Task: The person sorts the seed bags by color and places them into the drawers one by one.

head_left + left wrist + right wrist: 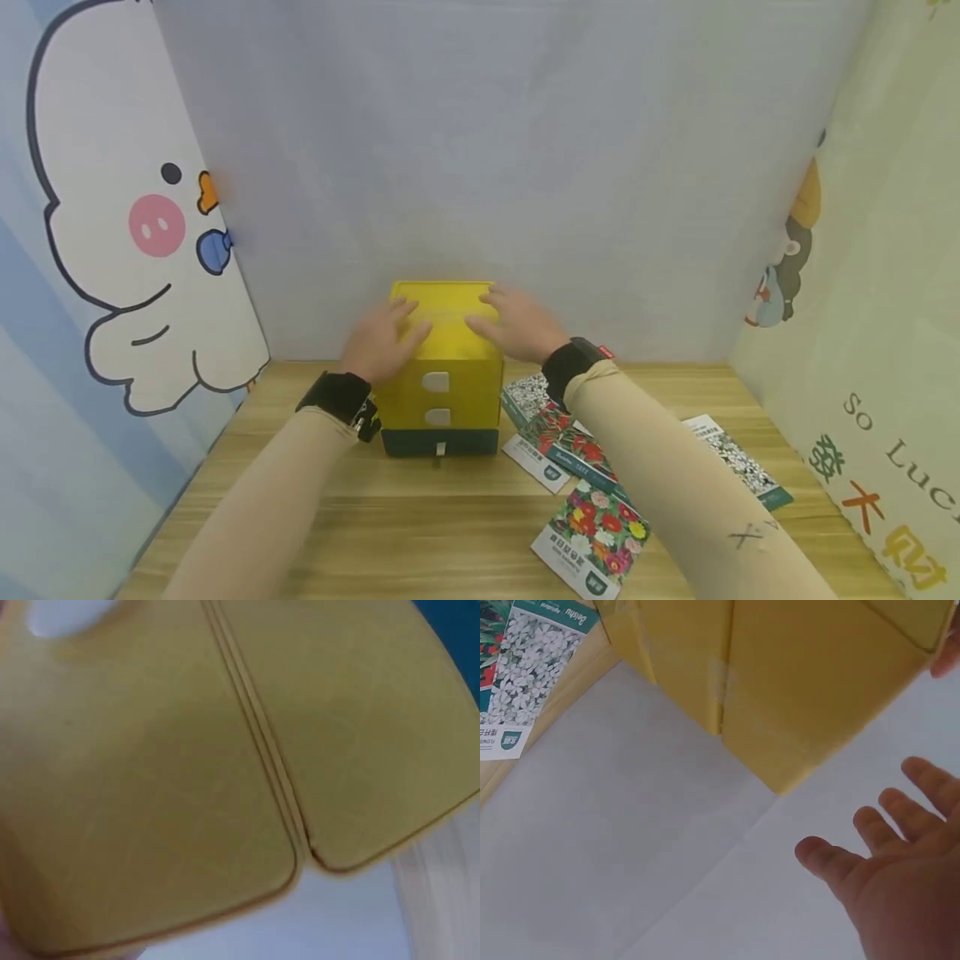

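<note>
A yellow box stack stands near the back wall, with white half-round tabs on its front and a dark green bottom layer. My left hand is at the upper left of the box, fingers extended; whether it touches the lid cannot be told. Over the right edge of the top is my right hand, its fingers spread and holding nothing. The right wrist view shows several fingers of that right hand apart from the yellow side wall. Two yellow layers with a seam fill the left wrist view.
Flower-printed packets lie right of the box: one with mixed blooms, one with red flowers, one with white flowers. Another white-flowered packet is further right, beyond my right forearm. A pale back wall stands behind.
</note>
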Motion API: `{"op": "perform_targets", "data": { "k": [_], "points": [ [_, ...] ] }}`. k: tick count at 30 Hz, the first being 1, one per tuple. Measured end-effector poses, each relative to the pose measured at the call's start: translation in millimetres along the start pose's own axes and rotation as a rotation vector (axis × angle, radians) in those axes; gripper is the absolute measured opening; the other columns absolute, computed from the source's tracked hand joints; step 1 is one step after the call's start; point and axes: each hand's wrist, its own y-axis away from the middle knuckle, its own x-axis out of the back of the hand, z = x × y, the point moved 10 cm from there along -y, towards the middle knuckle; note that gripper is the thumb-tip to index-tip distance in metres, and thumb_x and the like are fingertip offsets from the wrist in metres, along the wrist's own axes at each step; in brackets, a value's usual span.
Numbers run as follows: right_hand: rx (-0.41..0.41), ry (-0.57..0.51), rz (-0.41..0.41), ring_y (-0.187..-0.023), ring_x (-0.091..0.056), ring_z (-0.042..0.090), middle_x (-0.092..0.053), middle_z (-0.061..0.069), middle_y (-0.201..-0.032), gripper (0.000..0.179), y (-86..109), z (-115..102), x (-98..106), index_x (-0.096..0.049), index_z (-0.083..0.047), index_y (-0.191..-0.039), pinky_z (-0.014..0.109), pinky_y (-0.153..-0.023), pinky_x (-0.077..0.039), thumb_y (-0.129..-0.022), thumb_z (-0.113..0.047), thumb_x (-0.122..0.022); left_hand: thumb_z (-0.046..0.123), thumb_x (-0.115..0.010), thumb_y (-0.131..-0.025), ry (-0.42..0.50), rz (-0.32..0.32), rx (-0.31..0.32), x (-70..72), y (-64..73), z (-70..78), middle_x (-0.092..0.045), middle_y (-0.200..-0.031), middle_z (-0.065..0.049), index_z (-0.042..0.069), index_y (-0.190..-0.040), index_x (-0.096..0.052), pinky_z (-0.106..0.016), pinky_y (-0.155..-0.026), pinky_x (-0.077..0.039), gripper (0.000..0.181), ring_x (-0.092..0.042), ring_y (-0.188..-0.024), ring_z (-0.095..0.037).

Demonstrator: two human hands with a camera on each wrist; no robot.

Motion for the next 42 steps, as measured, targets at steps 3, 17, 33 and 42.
{"op": "perform_targets", "data": {
  "k": [3, 17, 33, 42],
  "points": [
    [0.029, 0.044, -0.072, -0.142, -0.025, 0.032, -0.03, 0.014, -0.154, 0.065, -9.6, 2.5, -21.3, -0.038, -0.008, -0.148, 0.047, -0.116, -0.021, -0.1, -0.053, -0.036, 0.057, -0.037, -0.098, -0.11, -0.098, -0.036, -12.1, -1.0, 5.1, -0.037, -0.15, -0.017, 0.012, -0.145, -0.046, -0.055, -0.113, -0.022, 0.066, -0.029, -0.138, -0.04],
    [0.026, -0.065, -0.142, -0.147, -0.007, 0.029, -0.014, 0.012, -0.16, 0.066, -6.1, 11.2, -48.8, -0.025, -0.011, -0.153, 0.045, -0.118, -0.009, -0.102, -0.05, -0.036, 0.06, -0.032, -0.098, -0.198, -0.198, 0.001, -17.4, 9.0, 8.5, -0.029, -0.155, -0.014, 0.016, -0.148, -0.041, -0.055, -0.114, -0.018, 0.067, -0.02, -0.143, -0.038],
    [0.109, -0.176, -0.19, -0.147, -0.001, 0.031, -0.01, 0.012, -0.16, 0.065, -2.3, 26.0, -46.8, -0.022, -0.009, -0.154, 0.052, -0.117, -0.008, -0.102, -0.045, -0.04, 0.063, -0.027, -0.097, -0.228, -0.181, 0.046, -22.9, 16.2, 24.7, -0.028, -0.155, -0.014, 0.017, -0.149, -0.039, -0.055, -0.115, -0.017, 0.071, -0.019, -0.143, -0.038],
    [0.09, -0.223, -0.125, -0.147, -0.002, 0.028, -0.011, 0.007, -0.161, 0.065, 1.3, 29.6, -45.9, -0.025, -0.013, -0.154, 0.052, -0.117, -0.009, -0.101, -0.047, -0.04, 0.06, -0.031, -0.098, -0.25, -0.164, 0.056, -21.5, 18.2, 31.0, -0.031, -0.154, -0.016, 0.014, -0.148, -0.04, -0.052, -0.115, -0.019, 0.069, -0.02, -0.142, -0.037]
  ]
}}
